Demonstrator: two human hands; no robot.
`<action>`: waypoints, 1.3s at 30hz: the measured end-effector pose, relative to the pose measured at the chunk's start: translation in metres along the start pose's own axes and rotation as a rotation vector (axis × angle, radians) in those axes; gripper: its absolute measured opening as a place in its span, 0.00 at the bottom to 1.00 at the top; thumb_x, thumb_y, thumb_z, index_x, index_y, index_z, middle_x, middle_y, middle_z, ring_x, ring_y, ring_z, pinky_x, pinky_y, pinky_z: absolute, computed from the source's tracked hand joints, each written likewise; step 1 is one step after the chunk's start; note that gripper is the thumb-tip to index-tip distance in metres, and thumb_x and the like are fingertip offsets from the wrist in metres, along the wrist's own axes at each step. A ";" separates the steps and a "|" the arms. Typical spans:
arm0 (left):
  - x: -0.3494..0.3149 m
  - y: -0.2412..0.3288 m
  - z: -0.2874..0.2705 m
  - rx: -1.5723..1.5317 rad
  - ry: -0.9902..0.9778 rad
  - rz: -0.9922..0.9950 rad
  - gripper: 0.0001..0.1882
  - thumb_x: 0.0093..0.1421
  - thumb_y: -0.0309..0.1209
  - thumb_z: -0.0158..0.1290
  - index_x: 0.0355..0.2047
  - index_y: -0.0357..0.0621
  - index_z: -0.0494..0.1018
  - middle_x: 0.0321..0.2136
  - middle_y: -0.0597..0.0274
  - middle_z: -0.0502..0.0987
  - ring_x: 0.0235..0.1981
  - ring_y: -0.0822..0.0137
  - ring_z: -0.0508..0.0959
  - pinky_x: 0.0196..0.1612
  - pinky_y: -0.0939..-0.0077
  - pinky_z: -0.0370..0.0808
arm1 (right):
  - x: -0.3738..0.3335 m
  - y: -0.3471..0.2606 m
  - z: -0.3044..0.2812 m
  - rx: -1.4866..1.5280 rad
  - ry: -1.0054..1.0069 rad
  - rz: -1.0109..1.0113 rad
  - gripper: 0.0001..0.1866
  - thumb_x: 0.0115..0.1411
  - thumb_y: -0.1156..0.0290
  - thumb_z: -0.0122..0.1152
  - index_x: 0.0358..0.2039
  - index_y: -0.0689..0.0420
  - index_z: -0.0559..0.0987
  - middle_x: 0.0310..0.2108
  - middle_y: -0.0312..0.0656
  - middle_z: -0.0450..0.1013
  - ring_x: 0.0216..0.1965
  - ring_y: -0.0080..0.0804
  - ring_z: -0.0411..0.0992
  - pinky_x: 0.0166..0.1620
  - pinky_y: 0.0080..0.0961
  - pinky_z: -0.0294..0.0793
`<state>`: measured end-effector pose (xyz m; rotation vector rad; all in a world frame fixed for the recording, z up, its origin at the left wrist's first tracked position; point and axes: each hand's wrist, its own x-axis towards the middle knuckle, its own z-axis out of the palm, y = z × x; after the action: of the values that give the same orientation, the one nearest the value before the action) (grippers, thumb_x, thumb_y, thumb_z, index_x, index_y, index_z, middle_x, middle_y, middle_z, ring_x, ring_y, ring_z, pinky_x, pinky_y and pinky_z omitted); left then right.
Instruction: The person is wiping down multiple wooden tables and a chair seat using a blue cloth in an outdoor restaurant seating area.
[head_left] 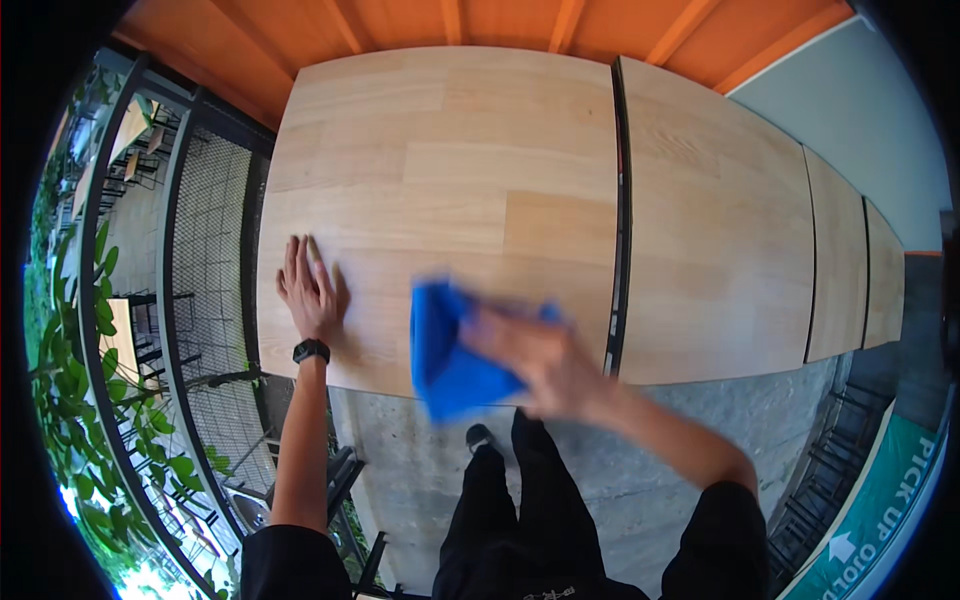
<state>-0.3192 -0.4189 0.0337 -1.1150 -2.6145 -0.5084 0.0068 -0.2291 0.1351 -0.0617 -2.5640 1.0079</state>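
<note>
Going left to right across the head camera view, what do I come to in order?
Mesh panel, left hand, blue cloth with the right hand gripping it, dark strip between tabletops, green sign.

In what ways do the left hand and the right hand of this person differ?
The left hand rests spread on the wooden tabletop, gripping nothing, while the right hand holds a blue cloth. The left hand looks fairly sharp; the right hand is blurred. The left hand has a black watch just behind it; the right hand shows none. Both hands are bare, without gloves.
</note>
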 end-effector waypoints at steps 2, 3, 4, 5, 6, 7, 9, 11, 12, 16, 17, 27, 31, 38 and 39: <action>-0.001 0.006 0.001 -0.019 -0.032 0.001 0.25 0.70 0.40 0.37 0.65 0.48 0.62 0.67 0.54 0.60 0.68 0.57 0.58 0.68 0.49 0.45 | 0.058 0.072 -0.041 -0.314 0.143 -0.114 0.31 0.52 0.69 0.64 0.59 0.59 0.72 0.55 0.51 0.73 0.54 0.49 0.73 0.56 0.41 0.73; -0.002 0.004 -0.002 -0.018 -0.053 -0.002 0.25 0.70 0.39 0.38 0.65 0.46 0.62 0.67 0.52 0.59 0.68 0.57 0.58 0.68 0.49 0.45 | 0.091 0.100 -0.059 -0.348 0.226 -0.057 0.30 0.53 0.70 0.63 0.58 0.60 0.72 0.54 0.53 0.73 0.51 0.51 0.75 0.54 0.40 0.74; -0.002 0.007 -0.005 -0.010 -0.050 -0.007 0.25 0.70 0.39 0.38 0.65 0.46 0.62 0.67 0.52 0.59 0.68 0.57 0.58 0.68 0.49 0.45 | 0.116 0.139 -0.076 -0.437 0.192 0.065 0.28 0.55 0.73 0.61 0.58 0.60 0.72 0.52 0.55 0.74 0.50 0.52 0.75 0.53 0.40 0.75; -0.003 0.004 -0.010 0.001 -0.053 -0.005 0.26 0.70 0.40 0.36 0.65 0.47 0.61 0.67 0.53 0.59 0.68 0.57 0.57 0.68 0.49 0.45 | 0.147 0.157 -0.085 -0.524 0.011 0.396 0.28 0.55 0.72 0.61 0.58 0.61 0.72 0.50 0.55 0.74 0.48 0.54 0.75 0.52 0.41 0.75; -0.001 0.011 -0.004 -0.022 -0.053 0.005 0.26 0.71 0.40 0.35 0.66 0.47 0.61 0.67 0.54 0.59 0.69 0.57 0.57 0.68 0.50 0.45 | 0.159 0.203 -0.096 -0.625 0.040 0.377 0.29 0.57 0.68 0.61 0.60 0.58 0.70 0.53 0.56 0.72 0.52 0.54 0.73 0.55 0.42 0.73; 0.002 0.019 0.001 -0.046 -0.053 0.015 0.26 0.71 0.40 0.34 0.66 0.47 0.60 0.68 0.55 0.59 0.69 0.58 0.57 0.68 0.50 0.44 | 0.160 0.243 -0.104 -0.725 0.069 0.358 0.31 0.58 0.63 0.62 0.62 0.55 0.69 0.56 0.56 0.70 0.55 0.54 0.70 0.58 0.42 0.71; 0.000 0.011 -0.002 -0.021 -0.074 0.001 0.26 0.71 0.40 0.34 0.66 0.47 0.61 0.68 0.54 0.58 0.69 0.57 0.57 0.68 0.51 0.44 | 0.157 0.284 -0.088 -0.707 0.085 0.297 0.32 0.59 0.59 0.61 0.63 0.52 0.68 0.59 0.55 0.67 0.58 0.54 0.67 0.61 0.43 0.67; 0.001 0.008 -0.005 -0.005 -0.089 -0.003 0.26 0.71 0.40 0.34 0.66 0.46 0.61 0.68 0.54 0.58 0.69 0.57 0.57 0.68 0.51 0.44 | 0.157 0.308 -0.081 -0.710 0.142 0.183 0.35 0.60 0.51 0.60 0.66 0.46 0.65 0.65 0.55 0.60 0.65 0.53 0.60 0.66 0.44 0.59; 0.002 0.007 -0.005 0.002 -0.095 -0.008 0.26 0.71 0.40 0.34 0.66 0.46 0.61 0.68 0.54 0.58 0.69 0.57 0.57 0.68 0.51 0.44 | 0.160 0.316 -0.079 -0.631 0.096 0.239 0.36 0.61 0.44 0.57 0.68 0.38 0.61 0.69 0.53 0.52 0.70 0.51 0.50 0.71 0.44 0.48; 0.002 0.009 -0.009 -0.016 -0.110 -0.013 0.26 0.70 0.40 0.35 0.66 0.47 0.61 0.68 0.54 0.58 0.69 0.57 0.57 0.68 0.52 0.44 | 0.164 0.336 -0.077 -0.707 0.145 0.161 0.33 0.62 0.47 0.56 0.67 0.39 0.64 0.69 0.53 0.52 0.70 0.53 0.51 0.71 0.44 0.47; 0.004 0.010 -0.008 -0.018 -0.106 -0.011 0.26 0.70 0.40 0.35 0.66 0.47 0.61 0.68 0.54 0.58 0.69 0.57 0.57 0.68 0.52 0.44 | 0.163 0.338 -0.074 -0.702 0.137 0.167 0.33 0.62 0.47 0.56 0.67 0.39 0.64 0.69 0.53 0.52 0.70 0.53 0.51 0.71 0.44 0.47; 0.002 0.006 -0.003 -0.019 -0.107 -0.010 0.27 0.69 0.41 0.38 0.66 0.47 0.62 0.68 0.52 0.58 0.70 0.56 0.55 0.68 0.48 0.44 | 0.117 0.263 -0.031 -0.447 0.084 0.109 0.30 0.63 0.60 0.57 0.66 0.45 0.65 0.67 0.49 0.58 0.69 0.46 0.53 0.71 0.42 0.49; 0.002 0.002 -0.007 -0.029 -0.087 0.001 0.27 0.69 0.41 0.39 0.65 0.48 0.62 0.68 0.51 0.58 0.70 0.56 0.55 0.68 0.48 0.44 | 0.084 0.196 -0.007 -0.313 0.004 0.103 0.37 0.55 0.71 0.63 0.66 0.47 0.65 0.66 0.51 0.59 0.69 0.47 0.54 0.71 0.44 0.50; 0.000 -0.002 0.001 -0.048 -0.063 0.012 0.27 0.68 0.41 0.42 0.65 0.50 0.63 0.67 0.51 0.58 0.69 0.56 0.55 0.68 0.48 0.44 | 0.004 0.084 0.052 -0.201 -0.110 0.166 0.47 0.41 0.77 0.60 0.68 0.50 0.62 0.66 0.53 0.59 0.70 0.48 0.53 0.71 0.45 0.50; -0.001 -0.004 0.002 -0.048 -0.056 0.015 0.27 0.67 0.41 0.42 0.65 0.50 0.63 0.67 0.51 0.58 0.69 0.56 0.55 0.67 0.48 0.44 | -0.007 0.069 0.064 -0.170 -0.125 0.179 0.47 0.41 0.77 0.60 0.68 0.51 0.62 0.66 0.53 0.59 0.70 0.48 0.53 0.71 0.45 0.49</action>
<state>-0.3220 -0.4210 0.0304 -1.1793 -2.6530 -0.5474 -0.0167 -0.2207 0.0441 -0.2872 -2.7944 0.8779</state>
